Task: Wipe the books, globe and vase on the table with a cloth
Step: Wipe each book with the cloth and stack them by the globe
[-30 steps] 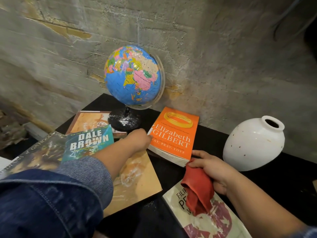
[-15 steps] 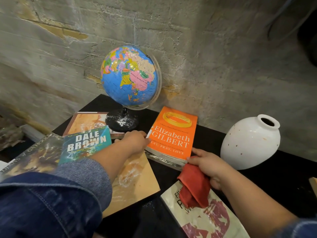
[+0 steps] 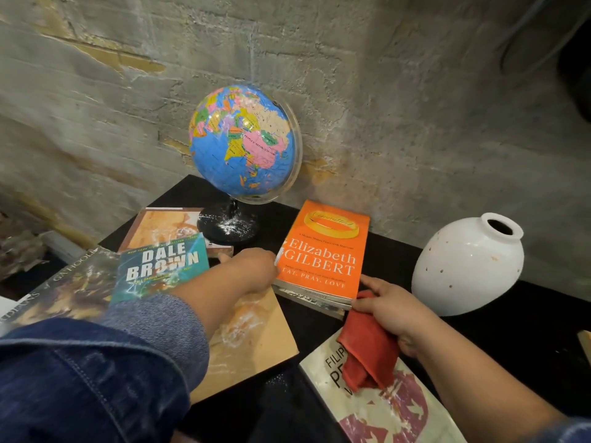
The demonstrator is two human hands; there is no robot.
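Books: orange book [image 3: 323, 254] lies on black worktop [image 3: 511, 330] atop another volume, between globe [image 3: 243, 139] at rear and tilted white vase [image 3: 467, 266] at right. Left hand [image 3: 252, 270] against its left edge, fingers hidden, grip cannot be told. Right hand [image 3: 388, 311] clutches bunched red cloth [image 3: 367, 353] at book's near right corner. Cloth drapes onto white-and-maroon book [image 3: 383, 407].

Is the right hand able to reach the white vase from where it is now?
Probably yes. The right hand, holding the red cloth, is at the orange book's corner; only bare black table lies between it and the white vase.
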